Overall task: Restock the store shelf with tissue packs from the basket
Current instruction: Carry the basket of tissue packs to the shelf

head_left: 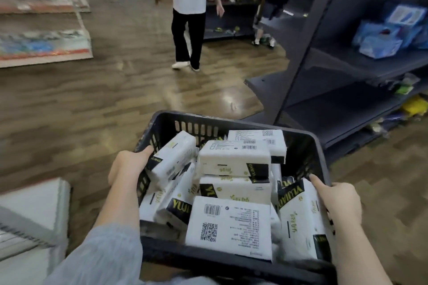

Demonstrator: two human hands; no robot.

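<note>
Both hands grip a black slotted plastic basket (pixel 231 124) by its side rims: left hand (pixel 128 164) on the left rim, right hand (pixel 340 201) on the right. Inside lie soft white tissue packs (pixel 234 161) with barcodes and black "YUJIAO" bands. Far right stands a dark metal shelf (pixel 361 67) holding blue packets (pixel 382 46).

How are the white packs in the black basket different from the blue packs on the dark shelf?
The tissue packs in the basket are white with black bands and yellow lettering; the blue packs on the shelf are blue. The tissue packs lie jumbled at many angles and fill the basket; the blue packs sit in one small cluster, with bare shelf beside them. Both look like soft, wrapped rectangular packs.
</note>
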